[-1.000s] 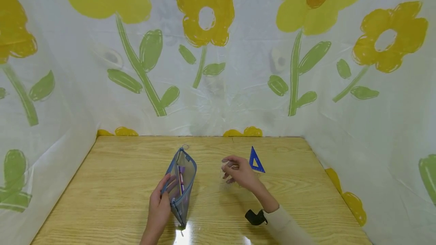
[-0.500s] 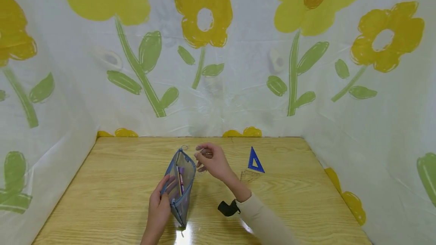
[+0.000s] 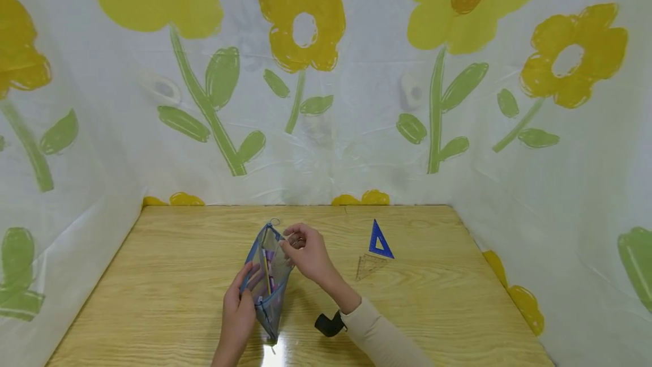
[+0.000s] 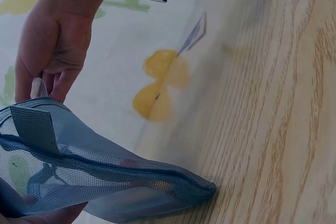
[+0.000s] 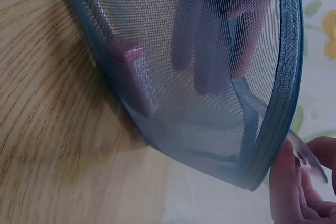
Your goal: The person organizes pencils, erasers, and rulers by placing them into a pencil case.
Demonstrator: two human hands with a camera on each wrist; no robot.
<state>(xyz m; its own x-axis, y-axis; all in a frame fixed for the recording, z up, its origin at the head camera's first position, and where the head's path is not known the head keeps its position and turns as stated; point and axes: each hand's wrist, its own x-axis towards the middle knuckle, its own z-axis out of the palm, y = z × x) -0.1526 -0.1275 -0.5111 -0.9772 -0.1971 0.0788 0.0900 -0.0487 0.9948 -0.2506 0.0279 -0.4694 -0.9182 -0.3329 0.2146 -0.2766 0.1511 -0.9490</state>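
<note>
My left hand grips a blue-grey mesh pencil pouch by its left side, its unzipped mouth facing up. Inside lie a purple-capped pen and a thin yellow stick beside it; a pink block shows through the mesh in the right wrist view. At the pouch's far right rim, my right hand pinches a clear plastic protractor, curved edge showing. Part of the protractor is behind the rim in the right wrist view. Fingers of the left hand show through the mesh.
Right of the pouch, a blue set square lies on the wooden table, with a clear set square just in front of it. A white flowered curtain borders the table's back and sides. A black camera mount sits at the right wrist.
My right hand has moved left with the clear protractor, from near the set squares to the pouch's mouth, uncovering the clear set square. The left hand and pouch have stayed in place.
</note>
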